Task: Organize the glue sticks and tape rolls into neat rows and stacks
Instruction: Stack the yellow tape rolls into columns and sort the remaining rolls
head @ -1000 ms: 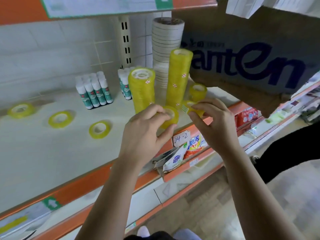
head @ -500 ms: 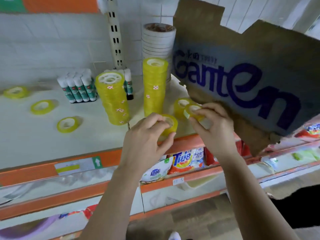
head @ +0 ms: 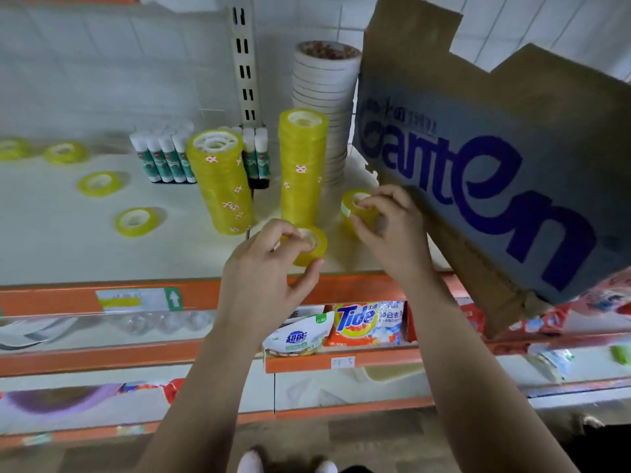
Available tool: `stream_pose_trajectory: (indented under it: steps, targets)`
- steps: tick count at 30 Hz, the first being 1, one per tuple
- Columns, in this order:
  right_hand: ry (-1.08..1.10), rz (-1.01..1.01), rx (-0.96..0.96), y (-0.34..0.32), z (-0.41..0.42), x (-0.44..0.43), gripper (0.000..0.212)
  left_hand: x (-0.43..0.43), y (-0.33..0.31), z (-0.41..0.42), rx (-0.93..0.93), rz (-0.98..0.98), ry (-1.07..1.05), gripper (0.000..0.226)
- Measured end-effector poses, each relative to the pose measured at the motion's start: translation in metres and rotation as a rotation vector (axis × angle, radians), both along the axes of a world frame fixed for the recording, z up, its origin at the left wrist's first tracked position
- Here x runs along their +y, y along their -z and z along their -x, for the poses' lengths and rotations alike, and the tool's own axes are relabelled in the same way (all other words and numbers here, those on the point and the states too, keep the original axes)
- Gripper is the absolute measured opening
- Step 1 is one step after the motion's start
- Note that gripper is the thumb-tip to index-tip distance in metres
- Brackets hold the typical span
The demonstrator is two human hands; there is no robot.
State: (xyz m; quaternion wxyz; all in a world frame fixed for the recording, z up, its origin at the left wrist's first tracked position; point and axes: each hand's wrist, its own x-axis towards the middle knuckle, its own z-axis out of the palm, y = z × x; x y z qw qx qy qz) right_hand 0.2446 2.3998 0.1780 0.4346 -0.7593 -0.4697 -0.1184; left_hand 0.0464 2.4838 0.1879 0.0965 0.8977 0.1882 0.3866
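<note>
Gripping a tape roll by the tall stack, the left hand seems set to top it. The right hand pinches a second roll.

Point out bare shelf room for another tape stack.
Free: white shelf front-left, bordered by the flat yellow tape roll, left yellow tape stack and orange shelf edge. Crowded: by the left hand, right hand and brown cardboard box.

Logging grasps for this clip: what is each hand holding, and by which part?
The left hand holds a yellow tape roll, fingertips at its core, thumb on its outer rim. The right hand pinches a second tape roll by its rim.
</note>
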Motion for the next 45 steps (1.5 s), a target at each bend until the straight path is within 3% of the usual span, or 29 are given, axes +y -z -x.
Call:
stream_pose_trajectory:
  steps: [26,35,45]
  targets:
    - [-0.083,-0.035,0.125,0.003,-0.012,-0.003,0.028,-0.004,0.014,-0.001,-0.027,0.066,-0.018,0.026]
    - [-0.106,0.044,0.160,0.002,-0.011,-0.010,0.051,-0.011,0.010,-0.011,-0.071,0.069,0.023,0.025]
    - [0.030,0.108,0.022,0.011,-0.009,-0.040,0.021,-0.013,-0.011,-0.073,-0.064,0.032,0.124,0.032]
